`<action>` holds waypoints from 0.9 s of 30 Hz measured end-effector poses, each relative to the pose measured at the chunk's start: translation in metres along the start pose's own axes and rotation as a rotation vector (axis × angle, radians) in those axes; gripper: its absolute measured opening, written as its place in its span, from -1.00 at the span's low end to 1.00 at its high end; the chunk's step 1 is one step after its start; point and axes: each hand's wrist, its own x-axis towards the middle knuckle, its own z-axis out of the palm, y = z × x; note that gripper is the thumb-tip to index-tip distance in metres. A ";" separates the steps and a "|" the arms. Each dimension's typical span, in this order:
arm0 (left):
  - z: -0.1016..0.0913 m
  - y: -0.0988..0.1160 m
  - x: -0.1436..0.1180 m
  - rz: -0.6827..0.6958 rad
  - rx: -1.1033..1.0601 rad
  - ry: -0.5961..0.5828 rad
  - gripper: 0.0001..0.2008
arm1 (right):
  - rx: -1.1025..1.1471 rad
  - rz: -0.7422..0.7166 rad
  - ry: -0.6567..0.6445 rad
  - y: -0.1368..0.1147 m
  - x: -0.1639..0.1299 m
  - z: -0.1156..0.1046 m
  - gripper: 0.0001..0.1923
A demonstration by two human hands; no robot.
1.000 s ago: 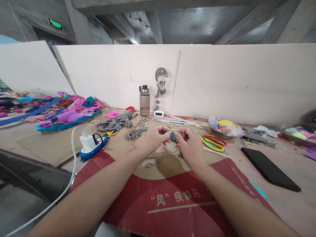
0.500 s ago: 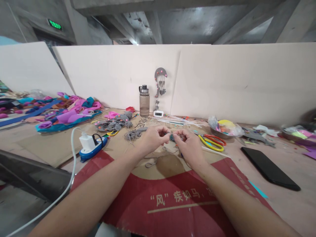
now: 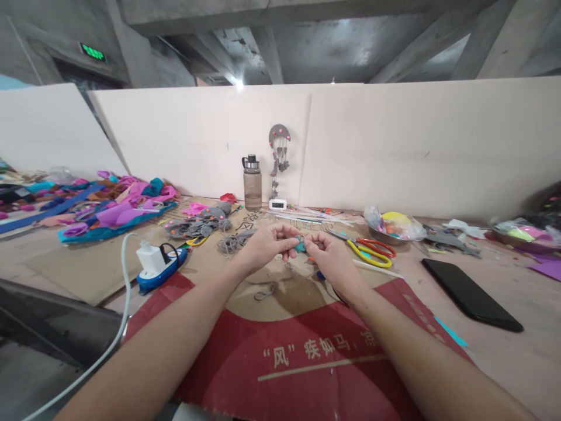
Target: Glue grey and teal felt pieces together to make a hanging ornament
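My left hand [image 3: 268, 250] and my right hand [image 3: 332, 257] meet over the cardboard, fingertips pinched around a small teal piece [image 3: 300, 245]. Its shape is mostly covered by my fingers, and I cannot make out its exact kind. A loop of grey cord [image 3: 265, 291] lies on the cardboard sheet [image 3: 302, 327] below my hands. Beyond my left hand sits a tangle of grey cord [image 3: 232, 242]. Scissors with yellow and orange handles [image 3: 373, 252] rest just right of my right hand.
A bottle [image 3: 252, 187] and a small white clock [image 3: 277, 204] stand by the board, under a grey moon-shaped hanging ornament [image 3: 279, 137]. At left are a blue power strip [image 3: 162, 272] and coloured felt scraps [image 3: 123, 210]. A black phone [image 3: 471, 295] and a filled bowl [image 3: 397, 234] lie right.
Both hands still pinch the teal piece; more of it shows between the fingertips. The fingers of my left hand have opened out slightly. The whole view has shifted a little.
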 end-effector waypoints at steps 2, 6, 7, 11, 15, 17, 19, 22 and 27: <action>-0.003 -0.001 0.000 0.014 -0.056 -0.057 -0.63 | 0.027 0.018 0.001 -0.003 -0.001 0.000 -0.76; -0.009 -0.004 0.002 0.000 -0.148 -0.069 -0.54 | 0.115 0.071 0.042 0.000 -0.001 -0.002 -0.76; -0.010 -0.005 0.003 -0.015 -0.156 -0.038 -0.55 | 0.137 0.081 0.054 0.002 0.000 -0.002 -0.75; -0.019 -0.013 0.008 -0.090 -0.125 0.165 -0.75 | 0.212 0.093 0.093 0.011 0.006 -0.005 -0.72; -0.029 -0.022 0.011 -0.162 -0.071 0.294 -0.91 | 0.298 0.131 0.106 0.016 0.009 -0.008 -0.72; -0.033 -0.027 0.012 -0.179 -0.043 0.321 -0.91 | 0.322 0.147 0.114 0.016 0.010 -0.009 -0.72; -0.035 -0.032 0.015 -0.210 -0.011 0.338 -0.91 | 0.327 0.155 0.123 0.016 0.010 -0.011 -0.73; -0.037 -0.037 0.018 -0.227 0.015 0.352 -0.84 | 0.313 0.153 0.136 0.015 0.011 -0.013 -0.74; -0.038 -0.040 0.019 -0.228 0.100 0.387 -0.72 | 0.319 0.148 0.163 0.016 0.013 -0.015 -0.72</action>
